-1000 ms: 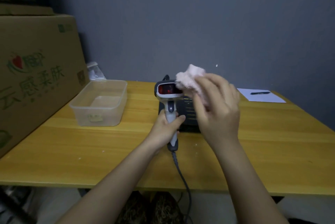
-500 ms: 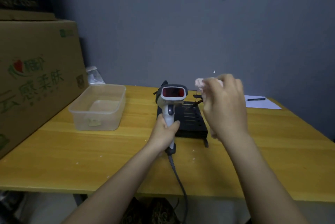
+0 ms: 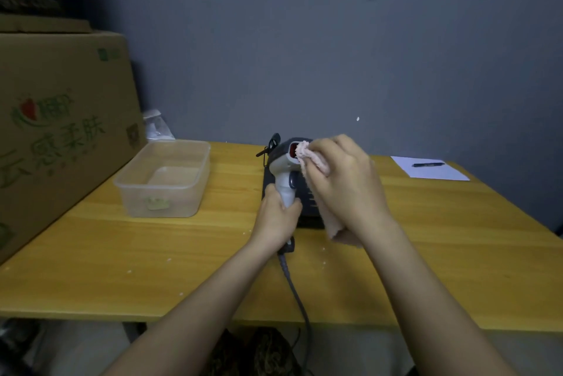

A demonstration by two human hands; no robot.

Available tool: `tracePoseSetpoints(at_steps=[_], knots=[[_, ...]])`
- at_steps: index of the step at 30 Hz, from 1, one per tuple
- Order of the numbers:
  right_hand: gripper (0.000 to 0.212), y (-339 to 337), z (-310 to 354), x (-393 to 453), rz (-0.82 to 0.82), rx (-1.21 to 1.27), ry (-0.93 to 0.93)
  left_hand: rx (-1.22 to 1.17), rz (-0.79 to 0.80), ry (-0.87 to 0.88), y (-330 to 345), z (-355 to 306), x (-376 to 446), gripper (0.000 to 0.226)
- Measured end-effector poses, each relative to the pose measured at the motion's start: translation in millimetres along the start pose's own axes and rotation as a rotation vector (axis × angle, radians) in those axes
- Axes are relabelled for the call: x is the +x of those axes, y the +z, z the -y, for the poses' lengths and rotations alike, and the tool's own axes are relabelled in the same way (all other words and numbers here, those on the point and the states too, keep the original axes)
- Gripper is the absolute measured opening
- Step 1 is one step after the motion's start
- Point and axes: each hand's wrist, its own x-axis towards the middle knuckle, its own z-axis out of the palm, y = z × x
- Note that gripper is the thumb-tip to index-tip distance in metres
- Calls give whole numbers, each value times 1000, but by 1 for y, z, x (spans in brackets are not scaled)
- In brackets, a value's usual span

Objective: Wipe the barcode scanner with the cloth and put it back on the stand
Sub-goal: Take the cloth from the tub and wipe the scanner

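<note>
Gripped by its pale handle in the left hand (image 3: 278, 218), just in front of the black stand (image 3: 307, 203), and held upright: the scanner (image 3: 285, 167), cord (image 3: 297, 293) trailing off the near edge of the bench (image 3: 152, 269). Closed around a pink cloth (image 3: 307, 157), the right hand (image 3: 347, 183), pressing it against the scanner's red window. Left of the stand, apart from it: a clear plastic tub (image 3: 163, 179). Farther right of the stand: paper (image 3: 432, 170) with a pen (image 3: 428, 164). Far left: a cardboard box (image 3: 58, 119).

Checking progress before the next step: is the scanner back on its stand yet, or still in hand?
In hand. The left hand grips the scanner by its handle above the stand while the right hand presses the cloth to it.
</note>
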Motion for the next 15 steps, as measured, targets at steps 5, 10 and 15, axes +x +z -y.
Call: tracePoseSetpoints(at_steps=[5,10,15], knots=[[14,9,0,-4,-70,290,-3,72,13,106,-5,2,-2,37],[6,12,-11,3,-3,59,-180,144,-30,3,-7,-1,-7,17],[10,7,-21,8,179,-320,-117,109,-77,-1,-13,-3,-6,18]])
